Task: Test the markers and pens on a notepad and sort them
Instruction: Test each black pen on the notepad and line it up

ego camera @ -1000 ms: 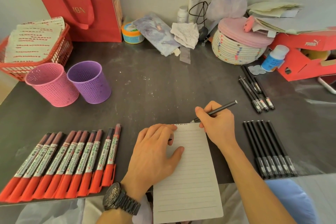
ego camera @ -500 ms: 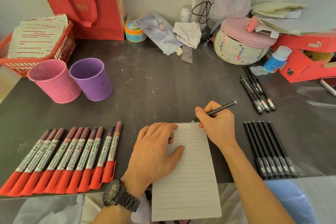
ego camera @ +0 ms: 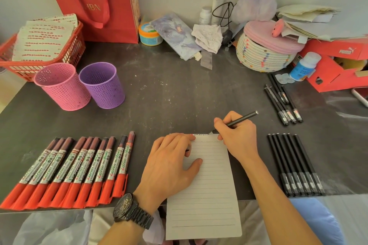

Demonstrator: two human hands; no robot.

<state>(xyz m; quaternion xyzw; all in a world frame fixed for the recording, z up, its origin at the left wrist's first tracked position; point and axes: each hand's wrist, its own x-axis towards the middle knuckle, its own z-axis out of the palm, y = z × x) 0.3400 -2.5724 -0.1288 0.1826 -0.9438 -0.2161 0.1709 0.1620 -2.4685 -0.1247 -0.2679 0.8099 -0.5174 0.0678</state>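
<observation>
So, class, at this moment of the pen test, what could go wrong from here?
1. The tip of the black pen sits at the top edge of the notepad, so a stroke by the right hand may run onto the table.
2. The notepad overhangs the table's near edge; if the left hand pressing it lifts, it might slide off.
3. The red markers lie with caps at that edge, so a forearm nudge could roll them off.

Markers (ego camera: 79, 169) left of notepad (ego camera: 207, 195), pens (ego camera: 294, 165) right
</observation>
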